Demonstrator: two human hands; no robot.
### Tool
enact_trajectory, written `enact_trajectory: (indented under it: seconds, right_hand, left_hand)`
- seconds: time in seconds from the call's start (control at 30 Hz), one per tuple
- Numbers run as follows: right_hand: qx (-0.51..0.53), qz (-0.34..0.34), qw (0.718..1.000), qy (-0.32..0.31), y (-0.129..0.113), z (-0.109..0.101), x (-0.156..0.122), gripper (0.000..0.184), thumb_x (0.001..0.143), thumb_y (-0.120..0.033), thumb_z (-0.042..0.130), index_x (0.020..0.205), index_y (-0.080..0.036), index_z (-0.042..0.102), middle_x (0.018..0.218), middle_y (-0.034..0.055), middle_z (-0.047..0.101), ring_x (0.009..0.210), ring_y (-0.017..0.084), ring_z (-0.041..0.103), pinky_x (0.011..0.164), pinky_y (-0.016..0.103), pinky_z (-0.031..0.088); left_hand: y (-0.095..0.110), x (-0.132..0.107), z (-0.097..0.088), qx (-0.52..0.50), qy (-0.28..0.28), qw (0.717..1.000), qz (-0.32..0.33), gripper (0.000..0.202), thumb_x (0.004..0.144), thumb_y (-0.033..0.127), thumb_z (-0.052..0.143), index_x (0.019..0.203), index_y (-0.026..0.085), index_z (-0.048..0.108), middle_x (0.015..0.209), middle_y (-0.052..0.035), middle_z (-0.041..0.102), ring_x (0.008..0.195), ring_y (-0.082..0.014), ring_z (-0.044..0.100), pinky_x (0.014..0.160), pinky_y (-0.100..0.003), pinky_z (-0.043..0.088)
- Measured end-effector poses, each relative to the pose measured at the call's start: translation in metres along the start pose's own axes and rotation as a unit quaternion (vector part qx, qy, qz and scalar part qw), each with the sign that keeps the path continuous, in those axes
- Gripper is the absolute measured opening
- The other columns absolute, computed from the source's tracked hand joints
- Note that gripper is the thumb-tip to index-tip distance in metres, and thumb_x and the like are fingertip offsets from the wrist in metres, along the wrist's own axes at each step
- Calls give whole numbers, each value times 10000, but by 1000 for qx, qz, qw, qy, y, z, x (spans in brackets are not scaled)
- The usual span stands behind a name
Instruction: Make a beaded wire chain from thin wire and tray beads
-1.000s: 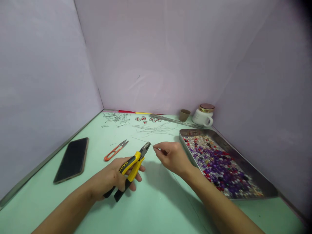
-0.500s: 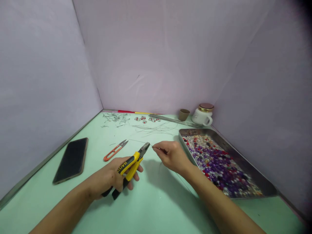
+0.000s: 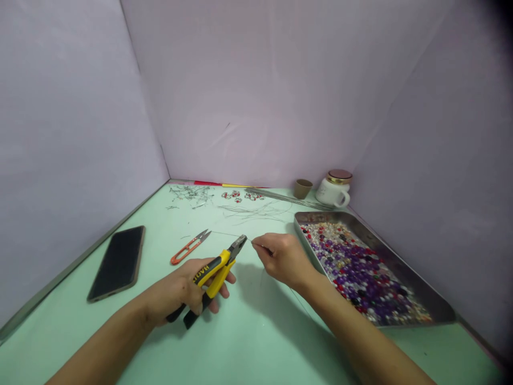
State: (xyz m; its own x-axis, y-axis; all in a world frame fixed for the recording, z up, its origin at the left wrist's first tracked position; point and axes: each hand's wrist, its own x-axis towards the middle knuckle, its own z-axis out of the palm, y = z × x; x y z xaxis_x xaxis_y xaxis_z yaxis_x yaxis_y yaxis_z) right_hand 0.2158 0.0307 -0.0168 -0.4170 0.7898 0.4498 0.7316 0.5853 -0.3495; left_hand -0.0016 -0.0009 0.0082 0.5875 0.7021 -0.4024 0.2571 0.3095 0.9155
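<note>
My left hand [image 3: 182, 290] is wrapped round the yellow-and-black handles of a pair of pliers [image 3: 212, 275]. Their grey jaws point up and right and stand slightly apart. My right hand [image 3: 282, 258] pinches a thin metal wire [image 3: 254, 244] between thumb and forefinger. The wire's tip sits just right of the plier jaws, nearly touching them. A fine length of wire trails down from the right hand across the green table.
A metal tray [image 3: 420, 291] filled with purple, red and white beads lies at the right. Orange thread snips [image 3: 188, 248] and a black phone [image 3: 118, 262] lie to the left. At the back are loose wires [image 3: 256, 209], a small brown cup [image 3: 302, 189] and a white lidded mug [image 3: 334, 190].
The pliers and my left hand have dropped slightly toward me. My right hand has hardly moved and keeps the wire tip by the jaws.
</note>
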Motion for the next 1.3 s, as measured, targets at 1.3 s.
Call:
enact_trajectory:
  seconds: [1.3]
  right_hand:
    - [32,111,993,-29,-9,3,0,169,695,-137,461,578,-179,576,449,-25,455,437,91,322,447,205,248]
  left_hand:
    - [-24,14,19,353,191,911,99,615,558,-16,386,1128,210,429,920,-58,512,883,-223,479,761,-318,368]
